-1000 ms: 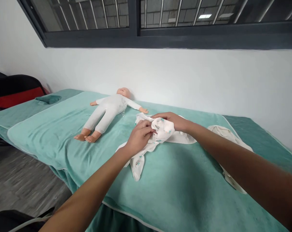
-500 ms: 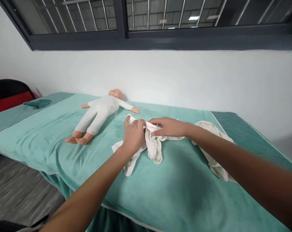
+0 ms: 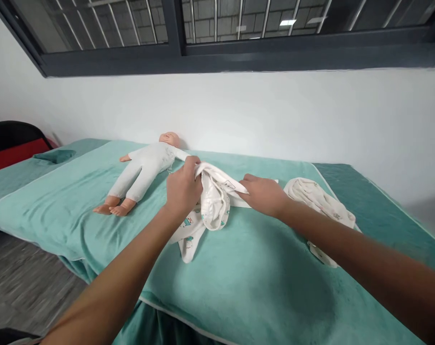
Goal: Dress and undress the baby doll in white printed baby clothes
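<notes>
Grip check: left hand (image 3: pixel 183 189) fisted on printed romper (image 3: pixel 213 207), lifting it just right of doll (image 3: pixel 141 167); right hand (image 3: pixel 264 195) pinches its edge, I judge to stretch fabric open.

no legible text, tag (image 3: pixel 229 185) on white garment (image 3: pixel 212 207) unreadable

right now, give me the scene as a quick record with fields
left hand: clasps the printed garment, one edge raised off the bed
right hand: pinches the same garment's edge
doll: on its back, beyond the left hand, by the wall
cream cloth: bunched beside the right forearm
surface: teal cover
</notes>
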Tool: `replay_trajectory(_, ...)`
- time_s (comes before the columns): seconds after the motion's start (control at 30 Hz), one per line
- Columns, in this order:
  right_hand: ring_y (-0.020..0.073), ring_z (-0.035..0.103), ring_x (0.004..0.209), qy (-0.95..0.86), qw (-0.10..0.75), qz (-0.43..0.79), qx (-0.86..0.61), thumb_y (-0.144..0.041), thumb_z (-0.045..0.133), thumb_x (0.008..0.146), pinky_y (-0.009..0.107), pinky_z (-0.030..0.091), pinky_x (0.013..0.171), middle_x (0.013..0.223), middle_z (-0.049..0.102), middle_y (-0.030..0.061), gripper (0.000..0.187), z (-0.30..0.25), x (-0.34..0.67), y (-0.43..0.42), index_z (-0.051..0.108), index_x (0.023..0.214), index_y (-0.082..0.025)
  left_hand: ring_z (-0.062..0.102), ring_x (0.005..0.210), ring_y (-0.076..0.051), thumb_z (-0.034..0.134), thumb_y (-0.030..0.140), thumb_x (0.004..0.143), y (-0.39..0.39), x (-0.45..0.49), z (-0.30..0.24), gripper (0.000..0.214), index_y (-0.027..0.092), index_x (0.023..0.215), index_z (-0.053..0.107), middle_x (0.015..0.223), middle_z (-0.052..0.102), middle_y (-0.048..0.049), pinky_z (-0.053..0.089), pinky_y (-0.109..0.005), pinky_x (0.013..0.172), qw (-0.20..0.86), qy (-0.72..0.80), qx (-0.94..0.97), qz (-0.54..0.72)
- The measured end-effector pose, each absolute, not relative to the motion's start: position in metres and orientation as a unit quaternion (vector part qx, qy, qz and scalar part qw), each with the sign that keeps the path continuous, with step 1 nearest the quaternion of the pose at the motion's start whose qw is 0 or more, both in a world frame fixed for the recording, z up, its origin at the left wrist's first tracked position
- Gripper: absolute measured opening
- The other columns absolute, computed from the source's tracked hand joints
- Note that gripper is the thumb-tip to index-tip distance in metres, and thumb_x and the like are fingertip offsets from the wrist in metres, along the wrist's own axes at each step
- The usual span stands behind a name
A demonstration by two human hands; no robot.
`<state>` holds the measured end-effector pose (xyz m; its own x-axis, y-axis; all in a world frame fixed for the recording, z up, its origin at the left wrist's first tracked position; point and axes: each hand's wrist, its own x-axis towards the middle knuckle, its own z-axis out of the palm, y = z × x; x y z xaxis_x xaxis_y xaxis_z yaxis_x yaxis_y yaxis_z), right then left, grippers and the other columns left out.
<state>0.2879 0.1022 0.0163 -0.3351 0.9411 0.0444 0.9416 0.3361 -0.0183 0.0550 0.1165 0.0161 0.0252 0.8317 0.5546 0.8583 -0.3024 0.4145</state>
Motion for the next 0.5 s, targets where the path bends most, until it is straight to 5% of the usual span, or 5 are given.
replay_trajectory(0.1, 0.0295, 0.063, 0.112, -0.817, 0.127, 0.076, -0.558, -0.044, 0.037, 0.101, 0.037, 0.048, 0.085, 0.127, 0.066, 0.0119, 0.039, 0.018, 0.274, 0.094, 0.067, 0.111, -0.022, 0.065, 0.100, -0.030, 0.043, 0.024, 0.094, 0.121, 0.068, 0.044, 0.025, 0.023, 0.118, 0.048, 0.101, 0.069, -0.0087, 0.044, -0.037, 0.087, 0.010, -0.604, -0.693, -0.393)
replay_trajectory(0.33, 0.0248, 0.065, 0.078, -0.731, 0.222, 0.227, -0.605, -0.051, 0.038, 0.098, 0.033, 0.046, 0.067, 0.080, 0.070, 0.0056, 0.043, 0.031, 0.256, 0.080, 0.059, 0.074, -0.023, 0.060, 0.107, -0.032, 0.045, 0.023, 0.095, 0.133, 0.079, 0.080, 0.017, 0.025, 0.111, 0.050, 0.112, 0.063, -0.0095, 0.042, -0.044, 0.093, -0.010, -0.570, -0.682, -0.459)
replay_trajectory(0.43, 0.0255, 0.067, 0.087, -0.682, 0.278, 0.351, -0.578, -0.045, 0.050, 0.093, 0.034, 0.050, 0.072, 0.097, 0.073, 0.0068, 0.028, 0.029, 0.249, 0.077, 0.064, 0.091, -0.021, 0.060, 0.094, -0.030, 0.042, 0.018, 0.094, 0.130, 0.084, 0.083, 0.017, 0.026, 0.106, 0.051, 0.100, 0.063, -0.0088, 0.044, -0.042, 0.084, -0.022, -0.550, -0.675, -0.492)
replay_trajectory(0.5, 0.0262, 0.068, 0.098, -0.633, 0.335, 0.457, -0.527, -0.040, 0.064, 0.085, 0.036, 0.054, 0.079, 0.118, 0.070, 0.0091, 0.039, 0.024, 0.240, 0.074, 0.059, 0.118, -0.020, 0.059, 0.089, -0.028, 0.041, 0.014, 0.092, 0.125, 0.091, 0.084, 0.019, 0.025, 0.104, 0.050, 0.095, 0.063, -0.0088, 0.044, -0.041, 0.079, -0.027, -0.534, -0.677, -0.506)
